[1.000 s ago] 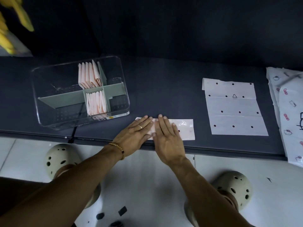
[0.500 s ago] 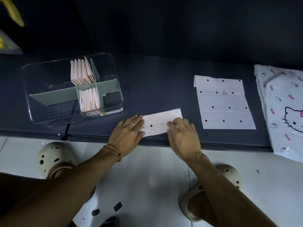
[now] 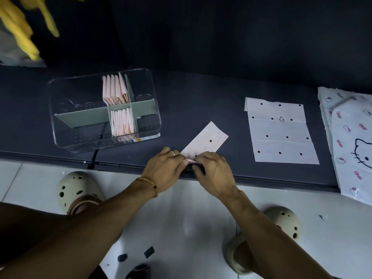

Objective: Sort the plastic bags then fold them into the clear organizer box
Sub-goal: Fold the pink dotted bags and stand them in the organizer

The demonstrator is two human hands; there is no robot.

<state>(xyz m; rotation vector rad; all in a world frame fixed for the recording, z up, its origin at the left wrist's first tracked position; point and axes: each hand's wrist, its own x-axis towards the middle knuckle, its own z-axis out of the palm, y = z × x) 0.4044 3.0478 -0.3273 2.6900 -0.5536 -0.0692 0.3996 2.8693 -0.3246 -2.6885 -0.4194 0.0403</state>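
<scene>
At the near edge of the dark desk (image 3: 201, 93), both hands meet over the lower corner of a folded dotted strip of bag (image 3: 205, 140), which angles away toward 1 o'clock. The left hand (image 3: 164, 171) and right hand (image 3: 214, 174) have fingers curled and pinching that corner; the fold itself is covered by the fingers, so its shape cannot be made out.

The clear organizer box (image 3: 60, 121) sits at 10 o'clock from the hands, with upright folded pink bags (image 3: 115, 90) in its rear middle compartment and more (image 3: 121, 123) in the front middle one. A flat dotted bag (image 3: 280, 131) lies at 2 o'clock. A cat-print bag (image 3: 354, 141) is cut off by the right edge. Something yellow (image 3: 18, 31) at top left is blurred.
</scene>
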